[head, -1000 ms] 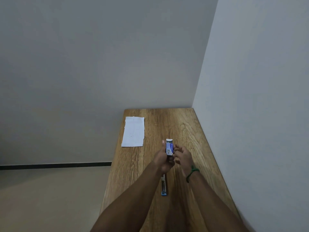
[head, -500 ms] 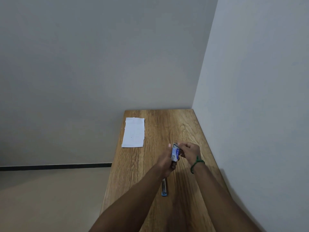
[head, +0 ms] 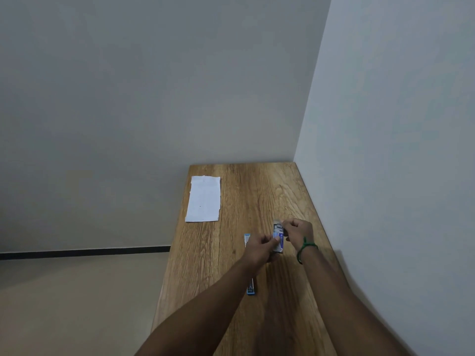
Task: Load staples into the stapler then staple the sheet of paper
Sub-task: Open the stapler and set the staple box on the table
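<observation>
A small blue and white staple box [head: 278, 238] is held above the wooden table [head: 257, 196]. My left hand [head: 259, 249] grips its lower part. My right hand [head: 299, 232], with a green band at the wrist, pinches the box's upper end. The blue stapler [head: 250, 287] lies opened out flat on the table under my left forearm; only its two ends show. A white sheet of paper [head: 203, 199] lies flat at the table's far left.
The table stands in a corner, with a wall along its right edge and another behind its far edge. Its left edge drops to the floor. Bare wood lies between the paper and my hands.
Both hands have shifted slightly right and away from me with the box. My right hand has moved from the box's side to its upper end.
</observation>
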